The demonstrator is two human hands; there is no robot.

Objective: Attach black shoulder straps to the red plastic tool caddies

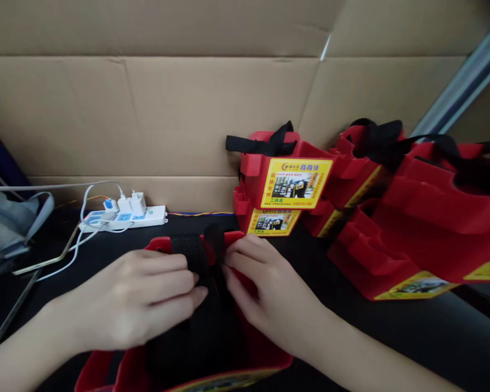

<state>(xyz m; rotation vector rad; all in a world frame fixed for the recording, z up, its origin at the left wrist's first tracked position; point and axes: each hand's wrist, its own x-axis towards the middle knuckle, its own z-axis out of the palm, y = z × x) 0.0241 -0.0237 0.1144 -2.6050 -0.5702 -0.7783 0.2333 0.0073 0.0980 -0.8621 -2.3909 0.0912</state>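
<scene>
A red plastic tool box (269, 348) with a yellow label along its near side lies in front of me. Its black strap (188, 246) crosses the far rim and runs down into the dark inside. My left hand (134, 299) is closed on the strap from the left, fingers curled over its edge. On the other side, my right hand (265, 283) pinches by the strap's loose, blurred end at the far rim. Its fingertips are partly hidden behind the black webbing.
Stacked red tool boxes (255, 163) with yellow labels and black straps stand at the back and right. A white power strip (155, 216) with plugs and cables sits at the back left, near scissors-like metal (14, 310). Cardboard (212, 109) lines the back.
</scene>
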